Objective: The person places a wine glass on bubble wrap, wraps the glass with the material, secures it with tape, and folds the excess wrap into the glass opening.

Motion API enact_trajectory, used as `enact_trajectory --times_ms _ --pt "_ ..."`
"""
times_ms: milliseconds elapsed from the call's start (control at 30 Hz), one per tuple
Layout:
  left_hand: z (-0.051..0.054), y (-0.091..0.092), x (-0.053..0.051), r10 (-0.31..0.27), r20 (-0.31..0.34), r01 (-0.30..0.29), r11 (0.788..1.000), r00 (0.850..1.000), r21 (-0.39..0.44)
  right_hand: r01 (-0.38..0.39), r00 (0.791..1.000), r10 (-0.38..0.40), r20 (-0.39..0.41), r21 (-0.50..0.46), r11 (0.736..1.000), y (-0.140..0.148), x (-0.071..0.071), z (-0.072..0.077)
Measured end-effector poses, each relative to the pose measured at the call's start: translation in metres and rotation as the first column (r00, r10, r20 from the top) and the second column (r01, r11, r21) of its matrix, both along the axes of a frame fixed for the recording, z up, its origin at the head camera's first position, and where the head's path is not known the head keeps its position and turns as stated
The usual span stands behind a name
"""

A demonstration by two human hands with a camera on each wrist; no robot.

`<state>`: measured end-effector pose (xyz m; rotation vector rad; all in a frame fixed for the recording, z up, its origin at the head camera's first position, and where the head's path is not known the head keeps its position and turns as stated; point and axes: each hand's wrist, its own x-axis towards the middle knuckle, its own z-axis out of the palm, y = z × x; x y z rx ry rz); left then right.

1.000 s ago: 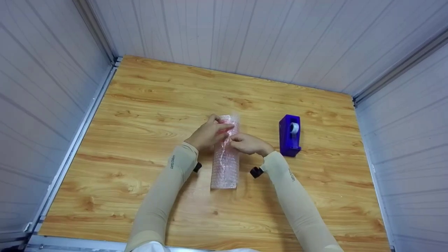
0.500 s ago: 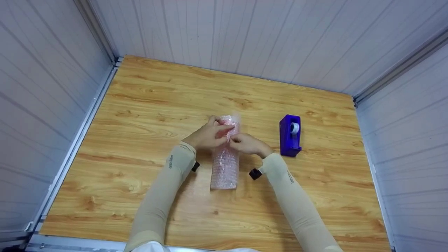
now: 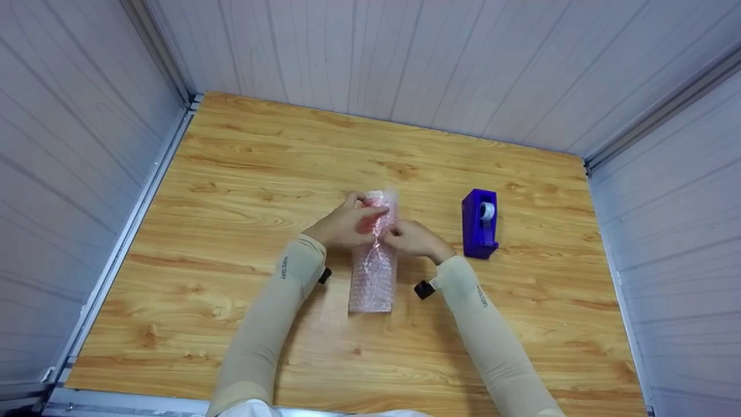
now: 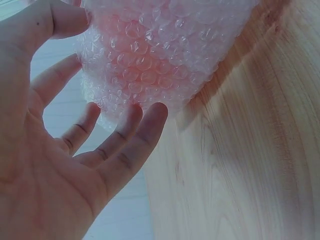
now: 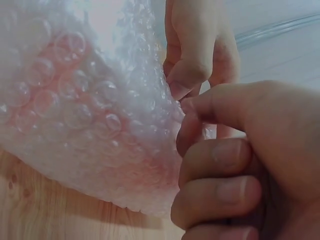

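Observation:
A bundle of clear bubble wrap (image 3: 371, 284) with something pinkish-red inside lies lengthwise on the table; what it wraps cannot be made out. My left hand (image 3: 343, 225) rests against its upper left side. In the left wrist view that hand's fingers (image 4: 145, 132) are spread and slightly bent, with the thumb (image 4: 70, 20) against the bubbles. From the right, my right hand (image 3: 418, 238) pinches at the wrap's seam between thumb and forefinger. The right wrist view shows its other fingers (image 5: 215, 195) curled in and the left thumb (image 5: 187, 77) close by, pressing the wrap.
A blue tape dispenser (image 3: 479, 226) with a white roll stands to the right of the bundle. The wood-grain table (image 3: 231, 191) is bounded by pale panel walls (image 3: 370, 58) at the back and both sides.
My right hand has shifted very slightly along the seam, to the right. The left hand stays nearly in place, its thumb a little lower. Bundle and tape dispenser have not moved.

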<state>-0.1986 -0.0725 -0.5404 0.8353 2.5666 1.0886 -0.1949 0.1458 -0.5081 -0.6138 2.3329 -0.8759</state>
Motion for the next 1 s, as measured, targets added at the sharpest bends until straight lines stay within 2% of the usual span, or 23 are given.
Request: enact_trajectory --times_ms 133,333,467,567,700,800,1000 --pt "0.000 0.001 0.000 0.005 -0.001 -0.005 1.000 1.000 -0.015 0.065 0.998 -0.064 -0.024 0.074 0.995 0.001 0.002 0.002" --pt "0.000 -0.001 0.001 0.006 0.007 -0.006 1.000 1.000 -0.007 0.149 0.988 -0.136 -0.077 0.193 0.970 0.005 0.003 0.006" --pt "-0.001 -0.003 0.001 0.010 0.027 -0.010 1.000 1.000 0.008 0.156 0.988 -0.150 -0.047 0.200 0.967 0.015 0.000 0.002" --pt "-0.001 -0.004 0.002 0.014 0.039 -0.014 1.000 0.999 0.018 0.163 0.986 -0.166 0.005 0.167 0.972 0.023 0.000 -0.003" --pt "-0.002 -0.005 0.004 0.020 0.045 -0.021 0.999 0.999 0.031 0.212 0.972 -0.220 0.078 0.094 0.973 0.033 0.000 -0.008" --pt "-0.004 -0.006 0.006 0.031 0.032 -0.032 0.999 0.999 0.034 0.257 0.957 -0.258 0.134 0.023 0.966 0.036 0.001 -0.013" --pt "-0.007 -0.008 0.007 0.029 -0.005 -0.028 0.998 1.000 0.054 0.304 0.928 -0.265 0.261 -0.121 0.945 0.037 0.002 -0.025"
